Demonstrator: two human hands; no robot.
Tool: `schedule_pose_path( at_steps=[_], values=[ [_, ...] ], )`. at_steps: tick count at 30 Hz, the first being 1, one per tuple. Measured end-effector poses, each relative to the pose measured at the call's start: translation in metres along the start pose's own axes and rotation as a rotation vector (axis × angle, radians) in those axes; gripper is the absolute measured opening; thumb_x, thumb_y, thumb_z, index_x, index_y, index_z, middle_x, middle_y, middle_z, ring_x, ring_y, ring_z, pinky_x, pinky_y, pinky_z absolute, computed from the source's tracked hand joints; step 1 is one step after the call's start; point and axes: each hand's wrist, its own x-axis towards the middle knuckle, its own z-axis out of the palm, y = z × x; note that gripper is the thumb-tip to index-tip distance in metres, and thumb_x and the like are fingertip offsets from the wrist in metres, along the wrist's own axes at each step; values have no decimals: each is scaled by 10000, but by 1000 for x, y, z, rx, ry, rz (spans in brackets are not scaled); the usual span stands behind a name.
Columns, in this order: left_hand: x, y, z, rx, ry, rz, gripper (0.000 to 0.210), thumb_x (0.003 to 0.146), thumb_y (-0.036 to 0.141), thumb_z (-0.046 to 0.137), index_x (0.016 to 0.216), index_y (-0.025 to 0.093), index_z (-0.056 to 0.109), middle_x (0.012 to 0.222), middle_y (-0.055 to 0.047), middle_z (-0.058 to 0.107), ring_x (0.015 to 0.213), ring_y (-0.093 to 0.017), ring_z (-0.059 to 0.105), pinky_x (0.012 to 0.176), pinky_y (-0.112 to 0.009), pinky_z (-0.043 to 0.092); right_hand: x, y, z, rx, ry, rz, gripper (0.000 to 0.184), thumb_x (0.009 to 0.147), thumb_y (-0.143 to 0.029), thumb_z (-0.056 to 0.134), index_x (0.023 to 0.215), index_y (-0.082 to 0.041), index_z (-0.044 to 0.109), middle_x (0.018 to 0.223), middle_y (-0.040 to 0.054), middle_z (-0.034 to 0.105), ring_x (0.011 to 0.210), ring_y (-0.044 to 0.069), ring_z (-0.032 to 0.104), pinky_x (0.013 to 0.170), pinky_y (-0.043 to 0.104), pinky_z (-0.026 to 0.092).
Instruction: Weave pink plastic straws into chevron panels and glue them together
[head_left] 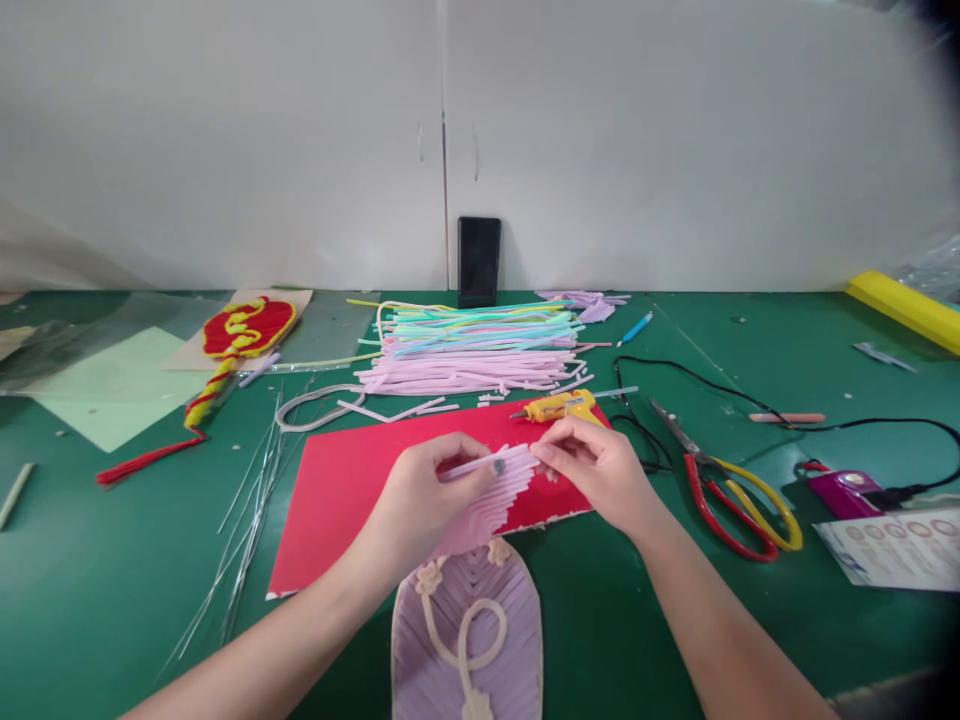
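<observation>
My left hand (435, 495) is closed around a panel of pink pipe cleaners (480, 510) laid side by side, its thumb pressed on the top strips. At the panel's upper right end, my right hand (585, 465) pinches the tip of a pink strip between thumb and forefinger. Below the hands lies a rounded lilac piece (510, 650) made of slanting strips, with a cream edge, cream flowers and a looped cord. Under the panel is a red sheet (352, 490). Just beyond my right hand rests a yellow glue gun (559, 405).
Bundled pastel pipe cleaners (472, 370) lie behind the sheet, before a propped phone (478, 260). Scissors (720, 485), a purple device (847, 493) and a black cable (705, 378) are at right. Thin wires (251, 530) and a red-yellow fan (247, 328) lie left.
</observation>
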Motion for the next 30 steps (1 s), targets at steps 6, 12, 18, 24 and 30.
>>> schedule_pose_path(
  at_steps=[6,12,18,24,30],
  values=[
    [0,0,1,58,32,28,131,741,277,552,706,175,627,713,11,656,685,-136,580,646,-207,424,0,3,0,1,0,-3,158,759,-330,627,708,-185,594,637,-18,587,592,114,540,607,237,448],
    [-1,0,0,79,30,50,123,744,273,550,712,181,627,724,19,659,698,-132,581,651,-203,425,0,2,0,3,2,1,149,761,-322,629,703,-189,594,636,-24,578,590,106,529,609,229,438],
    [1,-3,0,71,38,31,133,746,284,549,727,182,632,730,17,659,703,-133,581,657,-209,425,-1,4,0,43,-15,2,157,758,-338,632,714,-193,592,656,-23,577,604,105,530,619,228,444],
    [2,-3,1,82,42,36,137,742,281,544,708,181,631,708,16,655,692,-137,581,642,-215,423,-1,5,-1,24,-16,-17,134,764,-326,630,722,-201,604,683,-20,596,642,107,548,645,218,452],
    [2,-6,0,102,50,56,162,744,307,543,710,176,633,710,10,658,681,-142,575,631,-224,420,-2,5,-2,-11,-25,-43,128,767,-329,628,722,-210,611,683,-17,615,681,123,571,688,237,453]
  ],
)
